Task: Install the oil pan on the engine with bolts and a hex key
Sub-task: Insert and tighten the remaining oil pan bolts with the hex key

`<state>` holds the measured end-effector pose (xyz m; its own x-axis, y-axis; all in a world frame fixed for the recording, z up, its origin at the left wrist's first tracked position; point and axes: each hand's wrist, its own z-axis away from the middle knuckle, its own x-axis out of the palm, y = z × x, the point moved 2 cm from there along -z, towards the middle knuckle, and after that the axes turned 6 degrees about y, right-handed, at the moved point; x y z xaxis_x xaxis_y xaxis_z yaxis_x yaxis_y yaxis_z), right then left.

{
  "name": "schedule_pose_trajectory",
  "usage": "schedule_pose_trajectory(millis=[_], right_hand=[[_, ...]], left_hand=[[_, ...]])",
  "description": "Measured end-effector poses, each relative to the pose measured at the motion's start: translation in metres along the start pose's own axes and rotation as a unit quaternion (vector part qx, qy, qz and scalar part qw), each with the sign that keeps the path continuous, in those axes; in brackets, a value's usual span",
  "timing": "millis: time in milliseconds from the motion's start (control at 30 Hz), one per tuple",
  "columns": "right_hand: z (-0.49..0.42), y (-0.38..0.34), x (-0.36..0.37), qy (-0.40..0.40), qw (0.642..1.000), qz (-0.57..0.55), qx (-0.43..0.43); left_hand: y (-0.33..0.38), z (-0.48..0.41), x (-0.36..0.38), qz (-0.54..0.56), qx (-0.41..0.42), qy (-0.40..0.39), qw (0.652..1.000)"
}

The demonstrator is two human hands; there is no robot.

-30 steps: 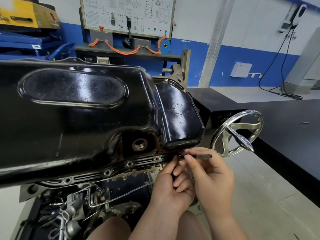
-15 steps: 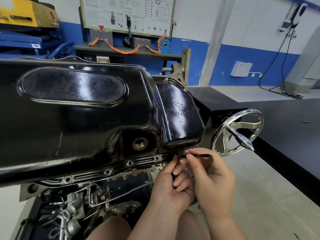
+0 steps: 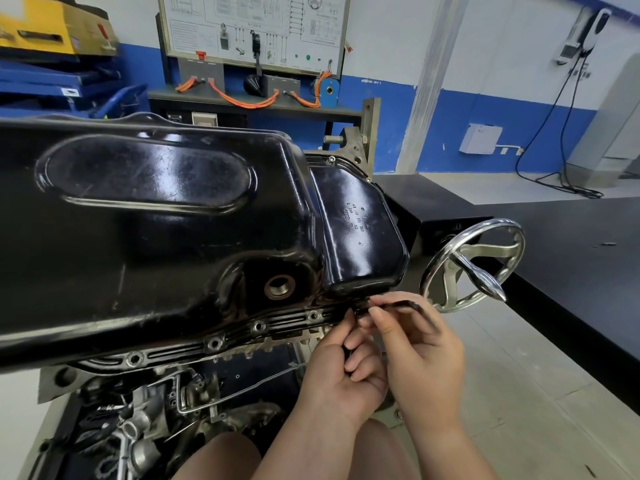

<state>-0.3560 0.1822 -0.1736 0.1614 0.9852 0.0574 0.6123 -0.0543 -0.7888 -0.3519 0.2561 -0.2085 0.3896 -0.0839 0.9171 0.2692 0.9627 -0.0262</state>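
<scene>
Step in hand: running in a flange bolt at the right end of the near edge, lower centre-right of the frame.

Oil pan (image 3: 156,220) sat on the upturned engine (image 3: 145,410), filling the left and centre of the frame. Its flange ran along the pan's lower edge. Four seated bolts (image 3: 258,326) showed along that edge, left of the hands.

Right hand (image 3: 426,355) pinched the hex key (image 3: 398,304) between thumb and fingertips. The long arm lay roughly level, pointing right. The key's tip was at the flange, just under the pan's shallow end. The bolt head itself was hidden by fingers.

Left hand (image 3: 339,375) was curled below, index tip up against the flange beside the key's tip. Something dark showed inside the curl. Couldn't tell what it was, or whether the hand gripped it.

Advice, a judgement from this frame:
- Keep the key's short end fully seated and square in the socket before turning; a tilted key is likely to round the head.
- The left fingertip looked useful as a steady at the tip. Keep it there while the thread is loose.
- The pan wall overhangs this bolt, so swing is likely short. Take small arcs and reseat each time.
- Snug only for now; final tightening is better done evenly across all bolts so the flange pulls down flat.
- Watch the chrome handwheel (image 3: 467,265) just right of the hands. The long arm could foul it on a wide swing.

Black counter (image 3: 571,258) lay at the right of the frame, well apart from the work.
</scene>
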Motion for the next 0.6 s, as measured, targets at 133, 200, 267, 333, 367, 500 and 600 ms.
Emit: schedule_pose_trajectory(millis=[133, 200, 267, 333, 367, 500, 600], right_hand=[[0.001, 0.001, 0.0008, -0.002, 0.999, -0.038, 0.021], [0.0028, 0.001, 0.0005, -0.012, 0.998, -0.055, 0.028], [0.0047, 0.0004, 0.0, -0.027, 0.997, -0.064, 0.021], [0.0052, -0.0004, 0.0006, -0.041, 0.998, -0.049, 0.005], [0.0048, 0.0002, 0.0008, -0.042, 0.998, -0.035, 0.005], [0.0025, 0.001, 0.0008, -0.006, 1.0, -0.018, 0.015], [0.0008, 0.0007, 0.0006, 0.003, 0.999, -0.03, 0.016]], left_hand=[[0.0003, 0.0012, 0.0004, 0.001, 0.006, 0.005, 1.0], [0.0009, 0.0016, -0.0001, 0.004, 0.002, 0.005, 1.0], [0.0011, 0.0019, -0.0006, 0.009, -0.006, 0.004, 1.0], [0.0012, 0.0015, -0.0011, 0.012, -0.005, 0.004, 1.0], [0.0012, 0.0011, -0.0015, 0.012, -0.004, 0.004, 1.0], [0.0012, 0.001, -0.002, 0.002, 0.003, 0.006, 1.0], [0.0013, 0.0018, -0.0026, -0.002, 0.007, 0.016, 1.0]])
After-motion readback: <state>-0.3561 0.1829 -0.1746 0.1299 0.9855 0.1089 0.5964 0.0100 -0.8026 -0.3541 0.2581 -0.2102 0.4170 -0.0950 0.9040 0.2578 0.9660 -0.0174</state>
